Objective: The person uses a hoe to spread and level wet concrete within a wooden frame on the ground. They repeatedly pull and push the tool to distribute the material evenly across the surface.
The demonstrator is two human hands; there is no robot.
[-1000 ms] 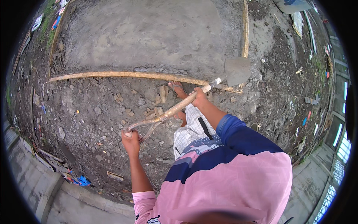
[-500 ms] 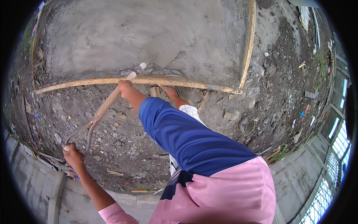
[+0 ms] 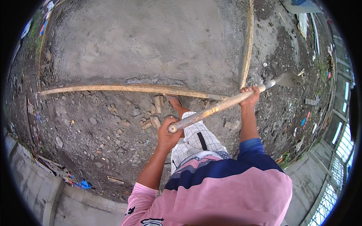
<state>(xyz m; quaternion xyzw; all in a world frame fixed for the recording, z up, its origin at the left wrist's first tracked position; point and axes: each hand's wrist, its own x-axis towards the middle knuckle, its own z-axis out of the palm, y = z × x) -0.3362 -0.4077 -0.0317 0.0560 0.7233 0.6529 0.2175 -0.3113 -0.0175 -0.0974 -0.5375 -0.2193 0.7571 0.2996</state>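
Note:
A shovel with a wooden shaft slants across in front of me, its handle end toward my body. My left hand is wrapped round the handle end, and my right hand grips the shaft close to the blade. The metal blade points out to the right, above the dirt beyond the right form board. No load can be made out on it. Ahead lies a smoothed grey concrete slab, bordered at its near side by a wooden form board.
Broken blocks and loose stones lie on the soil just short of the near board. My foot stands close to that board. A low concrete wall runs behind me, and scraps and a pale sheet lie at the far right.
The shovel has swung from the slab and my left side over to the right. Its blade has left the concrete surface, my right hand now sits nearer the blade, and my body has turned.

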